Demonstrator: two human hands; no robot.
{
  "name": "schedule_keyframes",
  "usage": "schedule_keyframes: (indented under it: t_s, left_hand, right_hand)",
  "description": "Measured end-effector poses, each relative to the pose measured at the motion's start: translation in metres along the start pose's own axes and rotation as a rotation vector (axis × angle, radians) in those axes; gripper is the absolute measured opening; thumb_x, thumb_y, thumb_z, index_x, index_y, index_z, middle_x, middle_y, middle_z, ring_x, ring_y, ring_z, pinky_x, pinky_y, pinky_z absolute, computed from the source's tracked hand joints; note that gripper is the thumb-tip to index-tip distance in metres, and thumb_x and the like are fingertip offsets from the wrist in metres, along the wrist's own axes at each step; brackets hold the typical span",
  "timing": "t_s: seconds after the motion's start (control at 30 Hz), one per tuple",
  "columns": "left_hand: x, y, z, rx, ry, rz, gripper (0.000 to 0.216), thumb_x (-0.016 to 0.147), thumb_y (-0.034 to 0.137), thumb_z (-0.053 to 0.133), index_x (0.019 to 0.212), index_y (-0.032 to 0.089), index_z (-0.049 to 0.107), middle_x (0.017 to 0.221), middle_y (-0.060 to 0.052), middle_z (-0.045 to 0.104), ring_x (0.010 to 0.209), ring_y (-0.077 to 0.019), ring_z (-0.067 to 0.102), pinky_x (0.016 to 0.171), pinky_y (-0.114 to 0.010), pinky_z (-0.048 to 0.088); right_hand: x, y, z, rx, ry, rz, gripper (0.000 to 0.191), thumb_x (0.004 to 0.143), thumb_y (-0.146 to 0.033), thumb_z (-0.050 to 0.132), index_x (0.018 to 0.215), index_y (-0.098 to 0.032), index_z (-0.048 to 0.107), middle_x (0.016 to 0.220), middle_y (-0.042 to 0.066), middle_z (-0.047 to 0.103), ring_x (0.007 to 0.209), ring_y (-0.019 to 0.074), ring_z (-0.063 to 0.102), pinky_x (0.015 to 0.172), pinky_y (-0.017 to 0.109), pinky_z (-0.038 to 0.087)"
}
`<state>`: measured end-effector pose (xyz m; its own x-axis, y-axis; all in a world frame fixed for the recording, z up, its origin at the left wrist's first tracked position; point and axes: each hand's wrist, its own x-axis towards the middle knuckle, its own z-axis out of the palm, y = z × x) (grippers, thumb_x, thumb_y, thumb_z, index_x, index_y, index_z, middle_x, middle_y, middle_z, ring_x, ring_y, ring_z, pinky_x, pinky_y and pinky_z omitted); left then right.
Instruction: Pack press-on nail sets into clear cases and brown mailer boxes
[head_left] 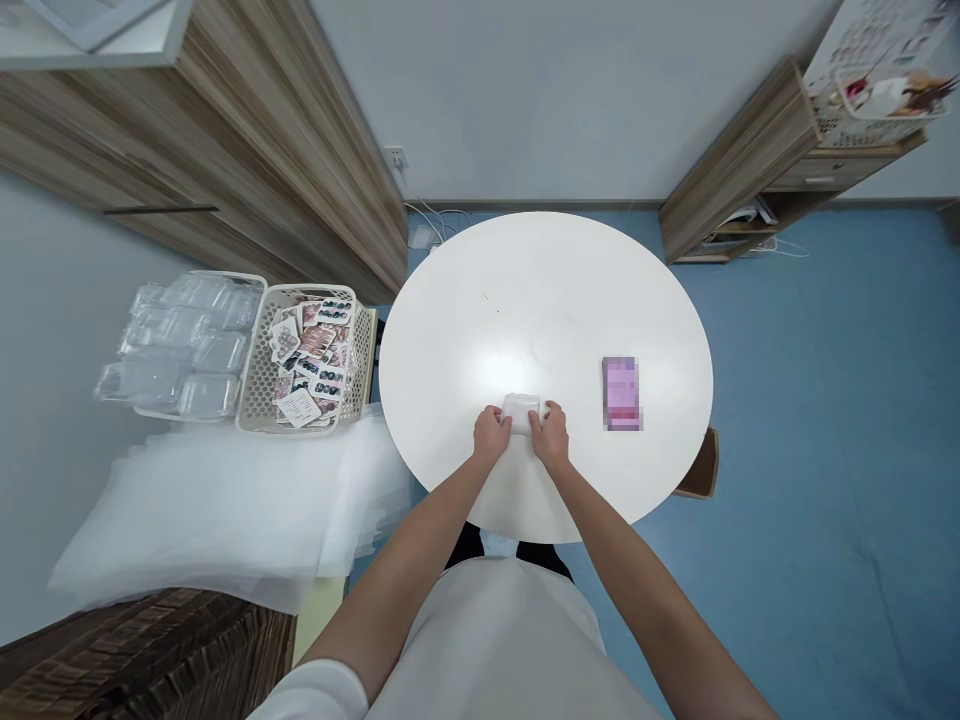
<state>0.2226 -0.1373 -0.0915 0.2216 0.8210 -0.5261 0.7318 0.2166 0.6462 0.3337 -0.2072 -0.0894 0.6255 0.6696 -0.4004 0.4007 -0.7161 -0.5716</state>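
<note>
Overhead view, near edge of a round white counter: a small white translucent pouch, on the top just ahead of the person, pinched from both sides. At the pouch's left edge, left hand, fingers curled in & closed on the material. At its right edge, right hand, likewise curled & pinching. Both hands knuckles-up, touching the pouch, close together w/ only the pouch between. Bare forearms running back to a white-clad torso at bottom of frame. Pouch contents: cannot tell, too small.

Right of the hands, near but apart, flat on the counter: a pink rectangular packet, print blurred out.

Left of the counter, on a lower surface: a white perforated plastic basket packed w/ printed cards of small nail-art pieces, pink & dark tones. Just beside it, further left: a second white basket heaped w/ clear plastic cases. In front of both baskets: a thick stack of sheer white sheets, spilling over a dark wood-grain edge.

Background: pale wall w/ a wall socket, cables trailing down toward the blue floor. Upper left, a wood-grain cabinet. Upper right, a wooden shelf unit w/ another white mesh basket on top.
</note>
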Motion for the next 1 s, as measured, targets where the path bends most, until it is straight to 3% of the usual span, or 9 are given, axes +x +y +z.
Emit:
schedule_keyframes:
  t_s: [0.2, 0.33, 0.43, 0.53, 0.7, 0.87, 1.0]
  left_hand:
    - [-0.008, -0.008, 0.002, -0.183, 0.079, 0.006, 0.023, 0.075, 0.028, 0.055, 0.095, 0.018, 0.05, 0.092, -0.006, 0.057, 0.074, -0.0151, 0.058, 0.07, -0.033, 0.048]
    - [-0.019, -0.019, 0.007, -0.25, 0.078, 0.112, 0.031, 0.076, 0.02, 0.052, 0.107, 0.019, 0.052, 0.108, -0.01, 0.053, 0.096, -0.0198, 0.054, 0.081, -0.038, 0.047]
    - [-0.024, -0.023, 0.009, -0.279, 0.082, 0.043, 0.04, 0.077, 0.019, 0.052, 0.117, 0.018, 0.047, 0.119, -0.013, 0.048, 0.105, -0.0221, 0.051, 0.085, -0.039, 0.046]
    - [-0.022, -0.025, 0.004, -0.344, 0.001, -0.02, 0.04, 0.082, 0.023, 0.048, 0.122, 0.02, 0.044, 0.118, -0.01, 0.053, 0.101, -0.0191, 0.055, 0.082, -0.036, 0.049]
    - [0.001, -0.03, -0.023, -0.269, 0.072, 0.055, 0.038, 0.085, 0.028, 0.045, 0.122, 0.02, 0.045, 0.116, -0.009, 0.056, 0.099, -0.0177, 0.057, 0.082, -0.034, 0.049]
    - [0.041, -0.035, -0.056, -0.239, 0.161, 0.062, 0.038, 0.08, 0.022, 0.051, 0.118, 0.02, 0.05, 0.111, -0.007, 0.059, 0.095, -0.017, 0.058, 0.083, -0.034, 0.049]
    - [0.059, -0.037, -0.066, -0.212, 0.153, 0.07, 0.038, 0.076, 0.022, 0.055, 0.114, 0.019, 0.052, 0.106, -0.007, 0.06, 0.091, -0.0162, 0.058, 0.081, -0.032, 0.05]
  right_hand:
    - [-0.015, 0.007, 0.008, 0.062, -0.051, -0.061, 0.044, 0.08, -0.032, 0.034, 0.122, -0.019, 0.036, 0.096, 0.011, 0.055, 0.072, 0.0219, 0.059, 0.059, 0.037, 0.048]
    - [-0.011, 0.005, 0.015, 0.231, -0.012, -0.064, 0.043, 0.078, -0.03, 0.037, 0.12, -0.019, 0.041, 0.096, 0.01, 0.057, 0.073, 0.0204, 0.06, 0.062, 0.036, 0.05]
    - [-0.013, 0.002, 0.021, 0.372, -0.028, 0.008, 0.044, 0.077, -0.03, 0.04, 0.12, -0.019, 0.044, 0.101, 0.01, 0.056, 0.077, 0.019, 0.061, 0.068, 0.036, 0.051]
    - [-0.015, -0.003, 0.025, 0.47, -0.046, 0.078, 0.045, 0.076, -0.03, 0.043, 0.119, -0.019, 0.046, 0.105, 0.01, 0.057, 0.082, 0.0189, 0.061, 0.074, 0.037, 0.051]
    - [-0.002, -0.031, 0.033, 0.552, -0.1, 0.059, 0.045, 0.074, -0.029, 0.046, 0.118, -0.021, 0.049, 0.106, 0.009, 0.059, 0.083, 0.0185, 0.061, 0.075, 0.036, 0.051]
    - [0.025, -0.071, 0.047, 0.48, -0.172, -0.033, 0.044, 0.076, -0.025, 0.045, 0.119, -0.021, 0.049, 0.107, 0.006, 0.059, 0.085, 0.0173, 0.061, 0.08, 0.036, 0.049]
    - [0.039, -0.081, 0.052, 0.343, -0.169, -0.089, 0.044, 0.075, -0.02, 0.044, 0.119, -0.018, 0.049, 0.104, 0.009, 0.058, 0.085, 0.0182, 0.059, 0.081, 0.036, 0.048]
